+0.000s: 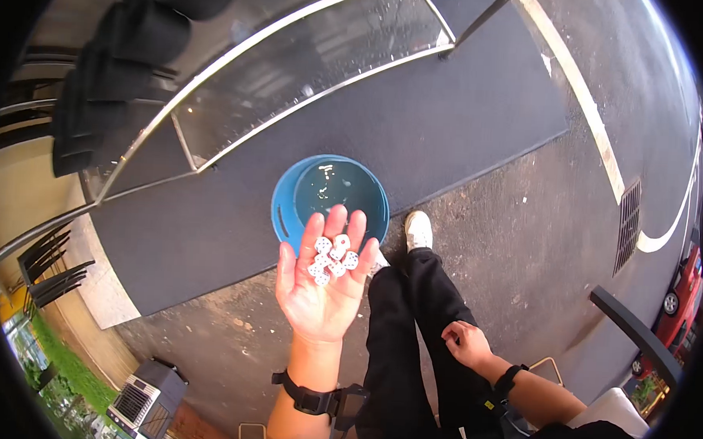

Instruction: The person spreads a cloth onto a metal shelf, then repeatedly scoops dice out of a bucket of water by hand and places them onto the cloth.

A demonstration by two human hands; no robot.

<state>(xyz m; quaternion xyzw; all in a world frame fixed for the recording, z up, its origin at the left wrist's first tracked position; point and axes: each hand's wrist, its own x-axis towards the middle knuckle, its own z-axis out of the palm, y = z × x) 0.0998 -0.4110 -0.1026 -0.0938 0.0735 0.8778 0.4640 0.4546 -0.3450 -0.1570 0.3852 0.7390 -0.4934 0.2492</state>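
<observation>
Several white dice (332, 260) lie in a cluster on the upturned palm and finger bases of my left hand (323, 285), which supports them with its fingers extended. Just beyond the fingertips stands a round blue bucket (283, 209) holding water, and my hand overlaps its near rim. My right hand (465, 342) rests on my thigh in black trousers (442, 302), its fingers loosely curled in and nothing visible in them.
Under the bucket is a dark mat (465, 130). Beyond it runs a metal-framed clear panel (295, 76). Black chairs (55, 273) stand at the left, near a boxy appliance (143, 403). A floor grate (627, 224) and red car (681, 301) are at right.
</observation>
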